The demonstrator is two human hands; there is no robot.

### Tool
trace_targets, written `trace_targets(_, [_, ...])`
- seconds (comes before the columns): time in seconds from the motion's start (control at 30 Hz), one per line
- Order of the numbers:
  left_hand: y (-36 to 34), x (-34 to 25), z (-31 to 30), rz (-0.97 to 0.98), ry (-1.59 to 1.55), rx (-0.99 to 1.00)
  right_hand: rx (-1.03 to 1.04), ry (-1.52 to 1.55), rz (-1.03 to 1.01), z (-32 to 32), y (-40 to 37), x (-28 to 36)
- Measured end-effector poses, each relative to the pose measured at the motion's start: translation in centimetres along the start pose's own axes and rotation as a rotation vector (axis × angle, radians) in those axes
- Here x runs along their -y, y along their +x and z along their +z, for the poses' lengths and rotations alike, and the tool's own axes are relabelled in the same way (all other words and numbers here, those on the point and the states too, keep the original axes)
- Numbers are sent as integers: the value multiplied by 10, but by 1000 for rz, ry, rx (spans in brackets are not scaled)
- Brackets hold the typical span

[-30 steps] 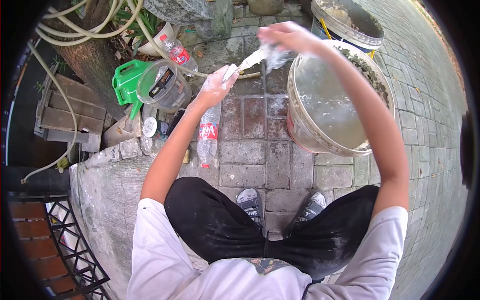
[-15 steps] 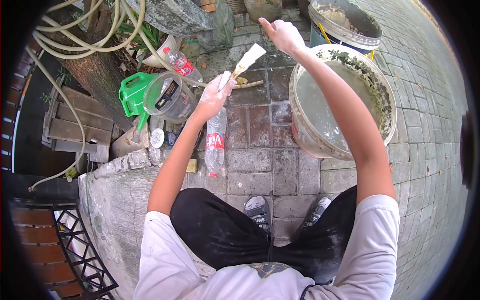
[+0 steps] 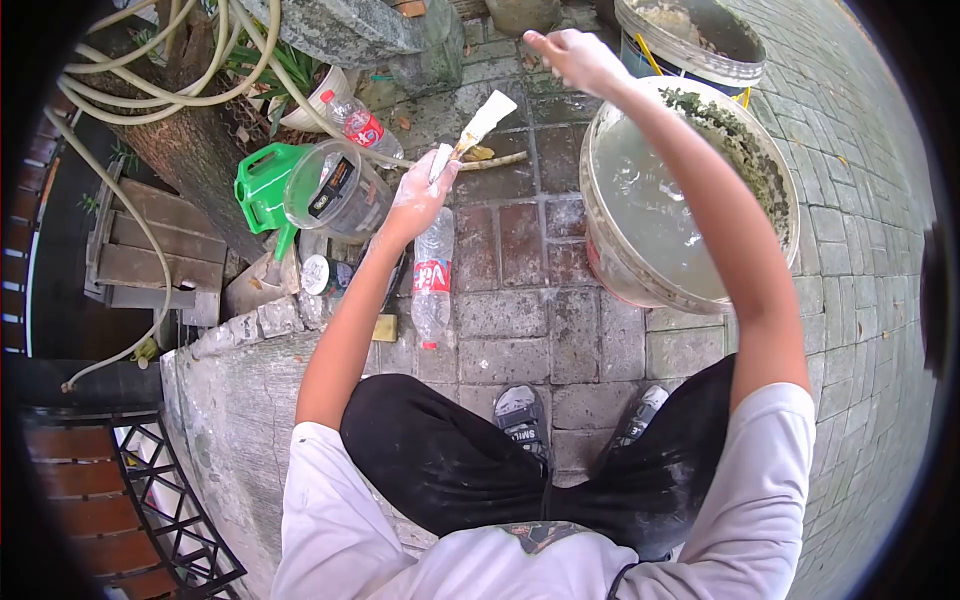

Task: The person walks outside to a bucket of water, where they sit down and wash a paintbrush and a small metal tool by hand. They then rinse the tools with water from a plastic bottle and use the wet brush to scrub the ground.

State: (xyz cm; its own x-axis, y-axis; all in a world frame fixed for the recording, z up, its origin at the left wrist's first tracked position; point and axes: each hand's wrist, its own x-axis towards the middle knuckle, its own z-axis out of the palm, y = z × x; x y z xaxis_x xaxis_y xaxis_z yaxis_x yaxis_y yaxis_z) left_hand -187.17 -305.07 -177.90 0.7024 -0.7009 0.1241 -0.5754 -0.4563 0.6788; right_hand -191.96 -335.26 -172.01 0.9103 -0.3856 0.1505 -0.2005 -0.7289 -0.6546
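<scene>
My left hand (image 3: 420, 197), smeared with white, is closed around a paintbrush (image 3: 484, 124). Its pale bristles point up and to the right. Beside the brush a short white piece (image 3: 440, 162) sticks up from the same hand; what it is I cannot make out. My right hand (image 3: 580, 62), also whitened, hangs over the paving beyond the large white bucket (image 3: 592, 190), with one digit stretched out and no object visible in it. Cloudy greyish water (image 3: 650, 215) fills much of that bucket, and its inner wall is crusted. My right forearm crosses above it.
Left of my left hand stand a clear plastic tub (image 3: 350, 215), a green watering can (image 3: 262, 190) and a bottle (image 3: 352, 122). Another plastic bottle (image 3: 432, 310) lies on the bricks near a yellowish block (image 3: 385, 328). A second bucket (image 3: 690, 66) stands behind; a hose (image 3: 160, 290) loops at left.
My right hand has shifted slightly right and its fingers have turned. The left hand with the paintbrush has moved a little left. The water surface now shows more ripples.
</scene>
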Motion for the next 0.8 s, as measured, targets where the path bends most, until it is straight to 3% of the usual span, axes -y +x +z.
trace_targets(0.07, [-1,4,2,22,34,-44,67,157,-1,-21,-14,-8])
trace_targets(0.13, [-2,6,3,15,34,-55,-19,122,32,-40,-27,-27])
trace_targets(0.2, [2,10,4,15,29,-43,46,76,82,-66,-39,-58])
trace_targets(0.27, [2,9,7,13,28,-57,274,-125,247,-87,-53,-87])
trace_targets(0.33, [4,5,7,-28,11,-20,361,-30,515,-80,-74,-122])
trace_targets(0.4, [8,12,11,7,16,-8,483,-60,591,-74,-96,-149])
trace_targets(0.47, [9,9,12,28,24,-7,498,-231,514,-50,-101,-200])
trace_targets(0.5, [9,8,13,33,30,-9,503,-317,471,-47,-103,-194])
trace_targets(0.6, [9,4,14,35,39,-9,609,502,758,-60,-93,-168])
trace_targets(0.67, [9,-1,14,18,27,6,766,977,436,-51,-51,-186])
trace_targets(0.7, [8,-3,14,13,23,6,578,848,389,-59,-55,-138])
trace_targets(0.77, [8,-7,14,9,22,14,442,785,204,-56,-49,-37])
trace_targets(0.8, [9,-7,14,15,14,11,489,849,64,-47,-42,-11])
